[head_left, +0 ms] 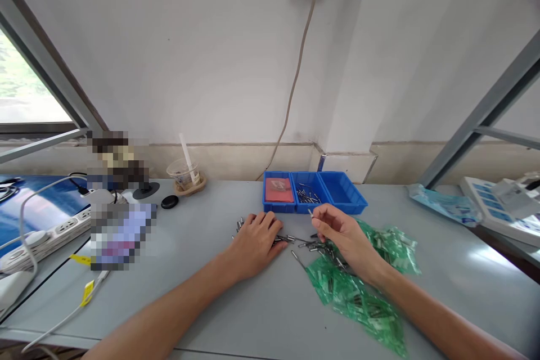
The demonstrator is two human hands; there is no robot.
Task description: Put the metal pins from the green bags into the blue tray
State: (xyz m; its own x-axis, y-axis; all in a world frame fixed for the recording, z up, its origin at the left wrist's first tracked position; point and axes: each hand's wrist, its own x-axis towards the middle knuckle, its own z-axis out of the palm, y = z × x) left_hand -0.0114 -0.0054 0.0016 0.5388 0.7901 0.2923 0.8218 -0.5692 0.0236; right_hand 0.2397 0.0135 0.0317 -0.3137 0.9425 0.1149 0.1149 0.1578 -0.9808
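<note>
My left hand (258,239) rests palm down on the table, fingers loosely spread over a pile of small dark metal pins (240,224); its palm covers part of the pile. My right hand (341,236) pinches a small, thin metal pin (311,214) between thumb and fingertips, just in front of the blue divided tray (343,206). Beneath that hand, more loose metal pins (314,246) spill beside a green plastic bag (358,298) that has pins inside. The tray's middle compartment contains metal pins (307,196), and a pinkish-red packet (279,190) lies in the left one.
Left of the hands are a power strip (63,230) with white cables, a black round lid (169,201) and a clear plastic cup (183,173) on a coaster. A light blue packet (445,204) lies at right by a white device (498,202). Grey metal posts (476,118) flank the table.
</note>
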